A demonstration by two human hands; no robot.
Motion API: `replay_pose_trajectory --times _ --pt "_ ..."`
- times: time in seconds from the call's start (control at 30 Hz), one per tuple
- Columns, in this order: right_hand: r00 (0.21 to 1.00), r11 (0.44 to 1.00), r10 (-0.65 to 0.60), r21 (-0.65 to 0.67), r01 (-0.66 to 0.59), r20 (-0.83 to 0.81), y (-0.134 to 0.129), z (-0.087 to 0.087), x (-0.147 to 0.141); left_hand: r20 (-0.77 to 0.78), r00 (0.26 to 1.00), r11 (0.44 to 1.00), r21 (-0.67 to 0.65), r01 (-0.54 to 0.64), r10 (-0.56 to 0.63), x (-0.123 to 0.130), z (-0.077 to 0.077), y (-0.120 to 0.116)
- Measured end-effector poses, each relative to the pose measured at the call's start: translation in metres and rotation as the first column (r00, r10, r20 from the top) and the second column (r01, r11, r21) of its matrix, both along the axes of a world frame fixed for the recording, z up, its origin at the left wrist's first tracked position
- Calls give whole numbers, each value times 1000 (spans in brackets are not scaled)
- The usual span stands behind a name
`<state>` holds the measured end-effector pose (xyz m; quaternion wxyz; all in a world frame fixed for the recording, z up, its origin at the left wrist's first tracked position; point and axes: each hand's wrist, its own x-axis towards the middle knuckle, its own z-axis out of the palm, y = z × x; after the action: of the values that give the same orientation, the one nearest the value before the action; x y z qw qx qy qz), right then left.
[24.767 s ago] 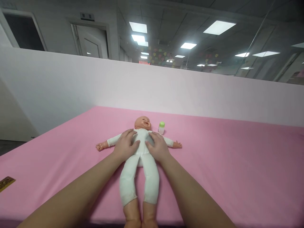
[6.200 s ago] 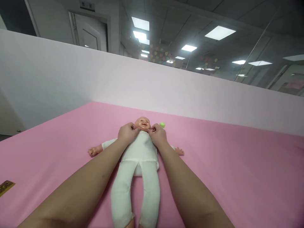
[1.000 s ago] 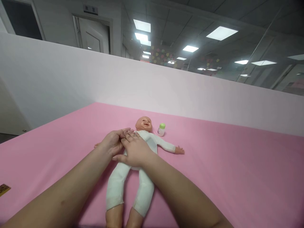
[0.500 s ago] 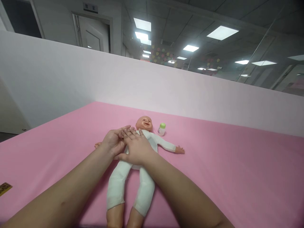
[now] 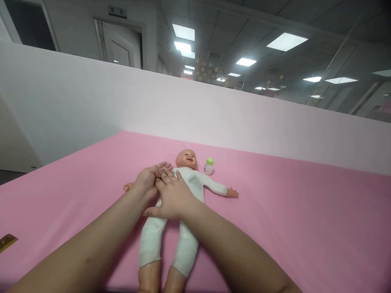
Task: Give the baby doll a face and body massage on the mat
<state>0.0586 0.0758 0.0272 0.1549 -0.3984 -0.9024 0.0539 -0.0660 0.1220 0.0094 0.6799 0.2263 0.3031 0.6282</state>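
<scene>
A baby doll [image 5: 195, 185] in a white suit lies face up on the pink surface [image 5: 290, 211], head away from me. My left hand [image 5: 147, 182] rests flat on the doll's near-left shoulder and upper arm, fingers stretched toward its head. My right hand [image 5: 171, 196] lies palm down on the doll's chest and belly, its fingers overlapping my left hand. The doll's other arm stretches out to the right, uncovered. Its bare feet reach the bottom edge of the view. A small white bottle with a green cap [image 5: 209, 166] stands just right of the doll's head.
A white partition wall [image 5: 232, 118] rises along the far side of the pink surface. A small yellow-brown card [image 5: 6, 241] lies at the left edge. Behind the wall are a door, ceiling lights and glass panels.
Both hands stay on the doll's chest and shoulder; my right hand has slid slightly toward me over the last second. Six seconds ago both hands were at the doll's neck.
</scene>
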Motion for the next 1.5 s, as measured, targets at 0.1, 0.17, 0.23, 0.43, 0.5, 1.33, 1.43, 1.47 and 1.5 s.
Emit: replay_pose_trajectory --times 0.1,0.17,0.23,0.43,0.5,1.33,1.43,1.47,1.5 --pt "1000 1000 -22 -15 22 14 1 1 3 -3 1000 1000 8 -11 11 7 -1 -6" --pt "1000 1000 -21 -12 21 18 2 3 4 16 1000 1000 11 -6 6 9 0 -8" --pt "1000 1000 -22 -3 22 19 3 4 5 49 999 1000 13 -21 21 8 3 -9" --pt "999 1000 -28 8 28 22 6 3 7 98 994 998 -42 -46 50 8 4 -5" --pt "999 999 -29 24 28 25 7 3 8 89 995 998 -53 -40 44 7 1 0" --pt "995 994 -99 53 97 30 14 -8 6 150 985 993 -65 97 -87 0 -4 4" --pt "988 988 -154 12 154 27 18 -8 10 69 997 999 -10 47 -46 -12 -7 15" --pt "987 988 -157 2 157 27 19 -6 12 29 999 1000 5 23 -23 -15 -9 18" --pt "988 988 -155 -4 155 25 19 -4 14 -16 1000 1000 21 3 -2 -18 -11 21"
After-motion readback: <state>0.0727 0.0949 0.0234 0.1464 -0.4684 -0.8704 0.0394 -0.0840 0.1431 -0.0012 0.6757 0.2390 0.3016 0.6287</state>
